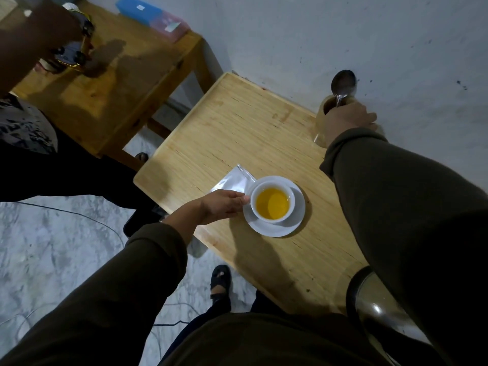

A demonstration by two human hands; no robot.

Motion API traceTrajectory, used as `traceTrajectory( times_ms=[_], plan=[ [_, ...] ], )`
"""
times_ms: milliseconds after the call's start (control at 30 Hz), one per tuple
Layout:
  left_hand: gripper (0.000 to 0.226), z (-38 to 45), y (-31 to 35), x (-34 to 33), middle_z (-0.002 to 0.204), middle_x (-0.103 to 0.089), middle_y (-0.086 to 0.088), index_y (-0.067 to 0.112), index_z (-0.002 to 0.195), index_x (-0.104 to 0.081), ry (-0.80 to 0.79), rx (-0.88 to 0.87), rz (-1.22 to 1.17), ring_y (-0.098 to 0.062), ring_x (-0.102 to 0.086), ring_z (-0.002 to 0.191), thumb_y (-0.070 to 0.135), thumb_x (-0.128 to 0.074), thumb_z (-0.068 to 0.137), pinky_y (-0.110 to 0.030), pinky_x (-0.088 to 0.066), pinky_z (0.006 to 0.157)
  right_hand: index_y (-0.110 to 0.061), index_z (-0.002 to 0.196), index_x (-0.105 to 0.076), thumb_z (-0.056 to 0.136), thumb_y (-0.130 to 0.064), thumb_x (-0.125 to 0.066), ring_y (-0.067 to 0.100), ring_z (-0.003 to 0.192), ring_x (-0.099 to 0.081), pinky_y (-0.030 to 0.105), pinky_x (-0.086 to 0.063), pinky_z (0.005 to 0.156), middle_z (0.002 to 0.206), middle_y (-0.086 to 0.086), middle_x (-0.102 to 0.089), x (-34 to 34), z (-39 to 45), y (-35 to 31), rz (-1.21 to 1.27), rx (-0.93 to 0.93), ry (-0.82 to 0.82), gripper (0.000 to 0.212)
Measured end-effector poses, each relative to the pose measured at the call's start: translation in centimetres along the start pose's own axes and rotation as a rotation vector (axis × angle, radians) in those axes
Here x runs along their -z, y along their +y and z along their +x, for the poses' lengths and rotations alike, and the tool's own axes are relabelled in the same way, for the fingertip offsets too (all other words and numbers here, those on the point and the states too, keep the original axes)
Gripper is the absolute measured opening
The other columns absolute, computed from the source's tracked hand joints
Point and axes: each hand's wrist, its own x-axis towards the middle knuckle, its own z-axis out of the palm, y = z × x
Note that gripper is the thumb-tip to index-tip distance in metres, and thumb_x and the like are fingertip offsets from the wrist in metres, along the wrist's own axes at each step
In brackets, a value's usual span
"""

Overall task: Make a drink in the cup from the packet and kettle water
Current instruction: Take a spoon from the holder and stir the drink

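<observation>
A white cup (272, 203) full of yellow drink stands on a white saucer (274, 228) in the middle of the small wooden table (250, 133). My left hand (224, 206) touches the cup's left side with its fingertips. A silver packet (233, 179) lies flat just behind that hand, partly under the saucer. My right hand (346, 120) grips a metal spoon (343, 84), bowl up, over a tan holder (320, 125) at the table's far right corner. The steel kettle (375, 310) stands at the near right edge, mostly hidden by my right arm.
A second wooden table (118, 83) stands to the left with a blue box (138, 9) on it. Another person's arm (34, 40) holds a small device over it. Cables run across the marble floor (52, 247). The wall is close behind the table.
</observation>
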Motion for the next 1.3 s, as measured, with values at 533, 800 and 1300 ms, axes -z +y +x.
traceTrajectory(
  times_ms=[533,800,1300],
  plan=[
    [0.039,0.2,0.0,-0.2,0.114,-0.064,-0.009,0.007,0.128,-0.055,0.006,-0.026,0.028,-0.017,-0.056,0.105,0.029,-0.049,0.096,-0.018,-0.048,0.082,-0.020,0.098,-0.066,0.091,-0.026,-0.054,0.024,0.114,-0.045,0.040,-0.037,0.098,0.123,0.004,-0.050,0.0,-0.4,0.0,0.121,0.120,0.273,0.015],
    [0.034,0.5,-0.5,-0.5,0.092,-0.057,-0.007,0.007,0.119,-0.058,0.034,-0.087,0.074,-0.016,-0.051,0.085,0.031,-0.049,0.096,-0.022,-0.043,0.073,-0.007,0.096,-0.060,0.094,-0.015,-0.049,0.022,0.092,-0.058,0.032,-0.047,0.080,0.101,0.007,-0.066,1.7,-4.8,-1.3,0.378,0.409,0.328,0.014],
    [0.056,2.5,-1.5,0.9,0.125,-0.064,-0.012,0.004,0.125,-0.059,-0.064,-0.180,0.107,-0.028,-0.058,0.120,0.045,-0.057,0.088,-0.038,-0.047,0.102,-0.024,0.073,-0.063,0.087,-0.012,-0.057,0.013,0.070,-0.062,0.026,-0.049,0.067,0.088,0.004,-0.070,-2.7,-17.7,2.9,0.670,-0.029,0.121,0.019]
  ],
)
